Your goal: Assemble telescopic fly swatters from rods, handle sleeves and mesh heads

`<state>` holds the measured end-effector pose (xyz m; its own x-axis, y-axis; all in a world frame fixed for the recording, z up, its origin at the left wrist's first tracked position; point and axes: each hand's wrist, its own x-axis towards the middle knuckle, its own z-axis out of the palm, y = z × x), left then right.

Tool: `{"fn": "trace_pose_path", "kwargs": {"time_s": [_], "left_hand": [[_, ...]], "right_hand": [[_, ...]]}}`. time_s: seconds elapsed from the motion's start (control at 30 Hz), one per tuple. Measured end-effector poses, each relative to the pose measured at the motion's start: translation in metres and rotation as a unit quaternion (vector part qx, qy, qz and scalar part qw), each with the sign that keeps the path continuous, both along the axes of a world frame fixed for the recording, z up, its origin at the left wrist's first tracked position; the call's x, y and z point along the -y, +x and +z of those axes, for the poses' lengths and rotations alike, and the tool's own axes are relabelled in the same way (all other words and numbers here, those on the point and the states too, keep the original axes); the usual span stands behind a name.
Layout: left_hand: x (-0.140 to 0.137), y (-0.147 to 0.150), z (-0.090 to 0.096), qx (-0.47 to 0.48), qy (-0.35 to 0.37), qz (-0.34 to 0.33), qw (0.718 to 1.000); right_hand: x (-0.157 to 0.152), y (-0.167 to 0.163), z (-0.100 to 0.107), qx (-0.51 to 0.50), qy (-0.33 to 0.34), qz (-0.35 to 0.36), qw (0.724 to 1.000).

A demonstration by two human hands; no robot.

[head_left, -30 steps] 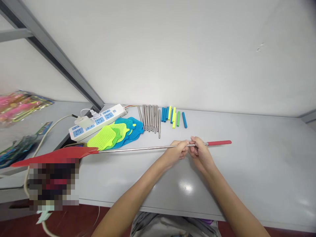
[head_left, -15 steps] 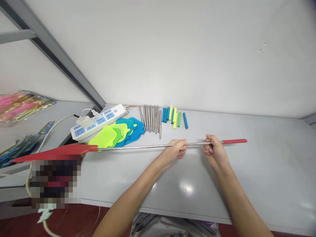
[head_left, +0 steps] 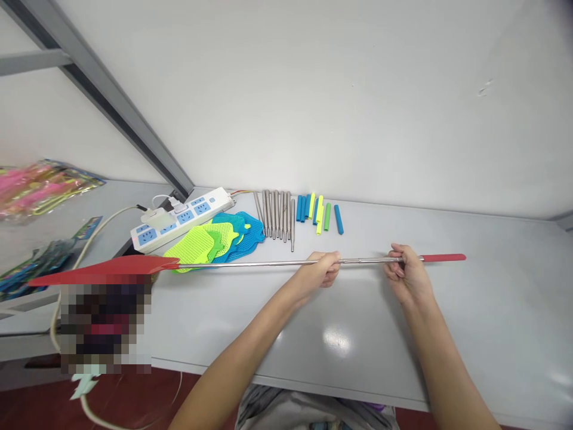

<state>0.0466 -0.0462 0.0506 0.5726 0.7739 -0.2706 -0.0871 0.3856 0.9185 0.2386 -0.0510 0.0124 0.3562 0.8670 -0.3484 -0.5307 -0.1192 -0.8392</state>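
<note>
One red swatter (head_left: 250, 264) held level by two hands

A single long swatter is stretched across the middle of the frame, from the left edge area to right of centre, above a grey table (head_left: 492, 310). Its thin metal rod (head_left: 358, 260) is clasped in the left hand (head_left: 319, 272) near the centre of the frame, with the fingers folded round it. Farther right, the same rod is gripped by the right hand (head_left: 408, 272), the fingers curled just beside the red handle (head_left: 444, 258), which is left uncovered. The hands are set well apart. The red head (head_left: 111, 270) is seen almost edge-on at the left; whether anything beneath is touched by it cannot be told.

Beyond the rod, left of centre, several yellow, green and blue mesh heads (head_left: 192, 246) are overlapped in a pile. Behind them a white power strip (head_left: 197, 212) is laid aslant, with an adapter (head_left: 159, 220) and a plug fitted. To the right of the pile, metal rods (head_left: 280, 215) are lined up side by side. Next to these, near the wall (head_left: 313, 89), blue and yellow sleeves (head_left: 308, 208) are grouped, with a green sleeve (head_left: 327, 216) and a blue sleeve (head_left: 339, 220) set slightly apart. Goods in clear plastic (head_left: 49, 185) are seen at the left edge, and the lower left is partly hidden by a pixelated patch (head_left: 105, 325).
</note>
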Motion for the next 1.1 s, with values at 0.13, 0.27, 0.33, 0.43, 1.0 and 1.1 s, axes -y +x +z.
{"fn": "trace_pose_path", "kwargs": {"time_s": [0.13,0.27,0.33,0.43,1.0,1.1], "left_hand": [[0.0,0.0,-0.003,-0.008,0.004,0.006,1.0],[0.002,0.004,-0.007,-0.004,0.007,-0.005,1.0],[0.003,0.007,-0.009,-0.004,0.003,-0.01,1.0],[0.005,0.01,-0.013,-0.009,-0.004,-0.014,1.0],[0.006,0.007,-0.001,0.0,-0.01,-0.028,1.0],[0.005,0.004,0.003,-0.009,-0.008,-0.025,1.0]], "right_hand": [[0.003,-0.01,0.003,-0.032,0.045,0.022,0.998],[0.007,-0.026,0.007,-0.06,0.067,0.125,0.988],[0.01,-0.037,0.007,-0.061,0.033,0.184,0.98],[0.015,-0.052,0.004,-0.038,0.003,0.258,0.965],[0.016,-0.026,0.015,0.019,0.047,0.218,0.975],[0.014,-0.017,0.014,-0.003,0.03,0.205,0.978]]}}
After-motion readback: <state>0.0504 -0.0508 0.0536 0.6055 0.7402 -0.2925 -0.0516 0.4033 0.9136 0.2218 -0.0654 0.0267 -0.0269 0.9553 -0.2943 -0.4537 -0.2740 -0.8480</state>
